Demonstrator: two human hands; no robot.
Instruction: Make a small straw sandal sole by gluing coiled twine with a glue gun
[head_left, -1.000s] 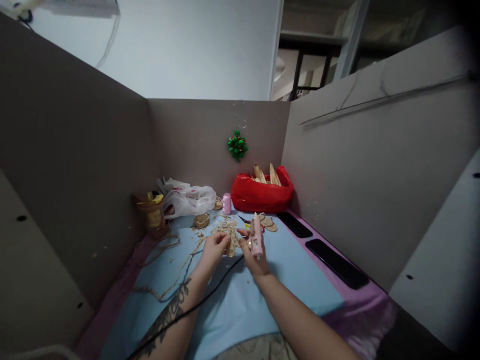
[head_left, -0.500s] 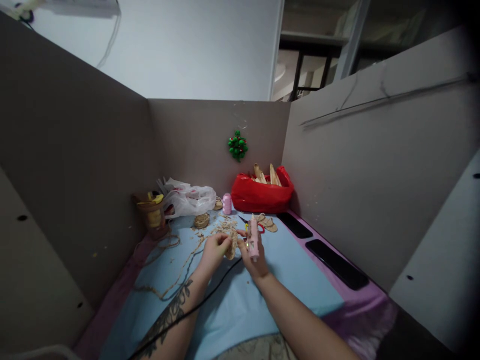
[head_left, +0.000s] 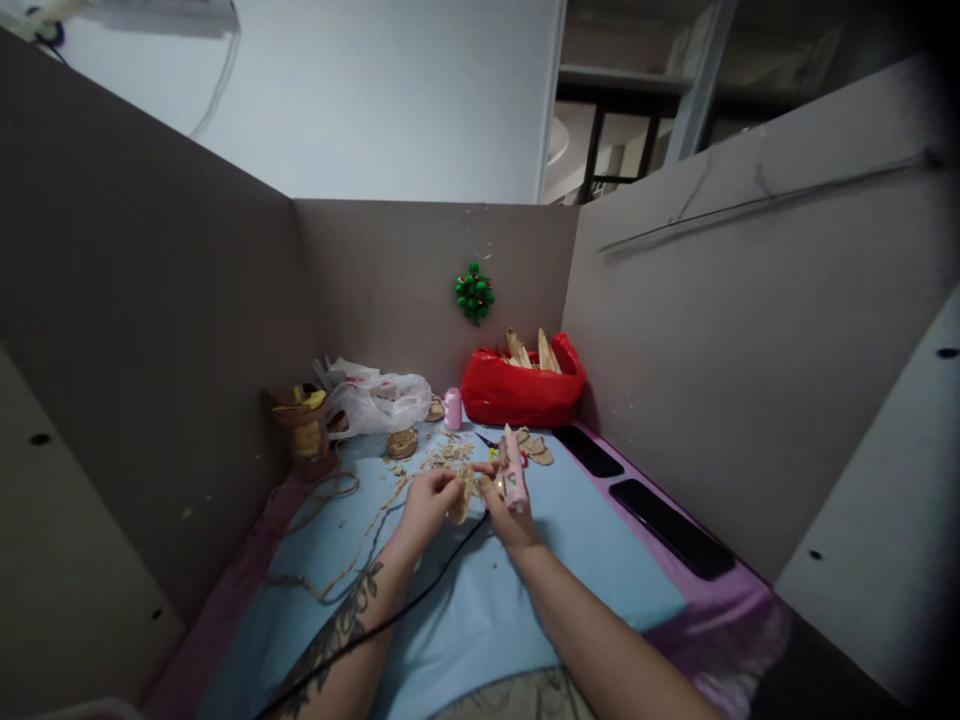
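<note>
Left grip (head_left: pixel 431 498) is pinching a tan fibre piece (head_left: pixel 460 508) above the tabletop (head_left: pixel 600 565); right grip (head_left: pixel 511 522) is clasping a pink glue gun (head_left: pixel 513 470). Black cord (head_left: pixel 420 594) is crossing the left forearm (head_left: pixel 394 572); snagging could be jerking the gun off aim.

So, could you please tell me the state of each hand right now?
Left hand: closed, pinching a small tan piece.
Right hand: closed, holding a pink glue gun.
</note>
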